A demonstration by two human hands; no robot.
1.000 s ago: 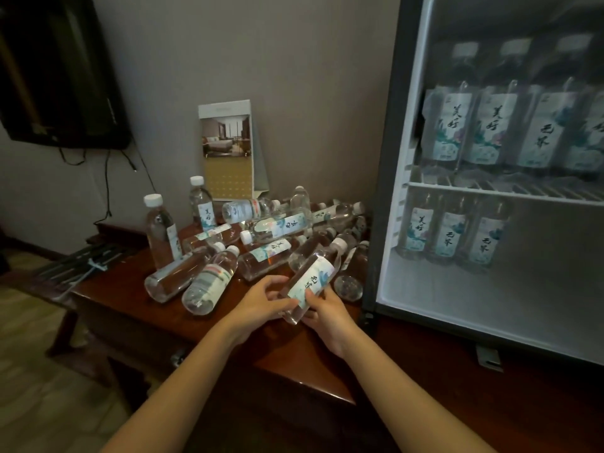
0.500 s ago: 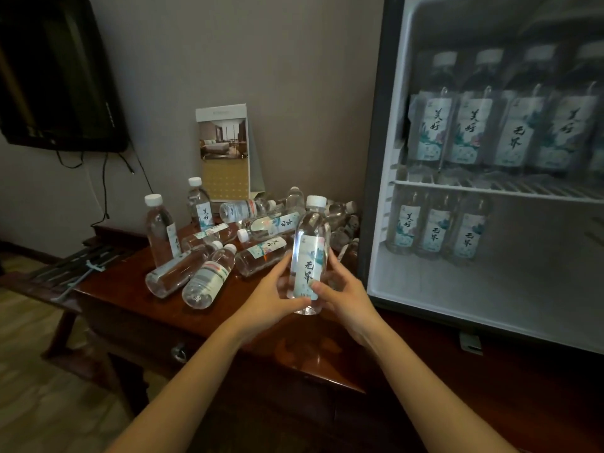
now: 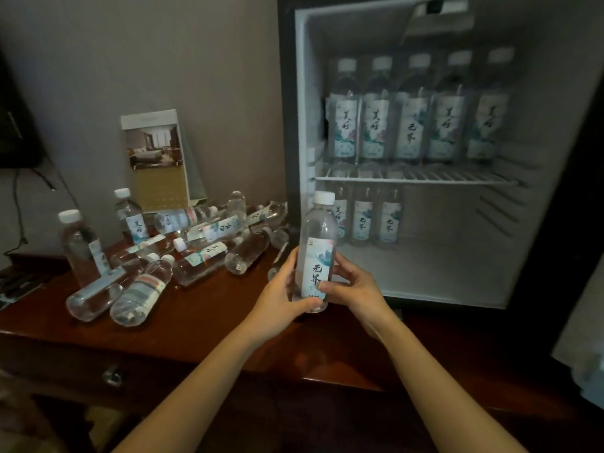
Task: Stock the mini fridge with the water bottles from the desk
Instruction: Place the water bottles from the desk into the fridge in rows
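Head view, held bottle (image 3: pixel 318 233), toppled bottles (image 3: pixel 202 261), calendar (image 3: pixel 156 158)

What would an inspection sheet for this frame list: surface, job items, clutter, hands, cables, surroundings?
Surface: dark reddish-brown wooden desk, glossy, carrying the bottle pile.
Job's things: clear plastic water bottle with white cap held upright before the open mini fridge; five bottles on its wire shelf, three bottles beneath it; loose bottles on the desk, two upright, the rest lying.
Clutter: folded cardboard brochure stand against the wall.
Grippers: left hand and right hand both grip the held bottle's lower half.
Cables: black cables hang down the wall at far left.
Surroundings: grey wall; dark wall-mounted screen at the left edge.
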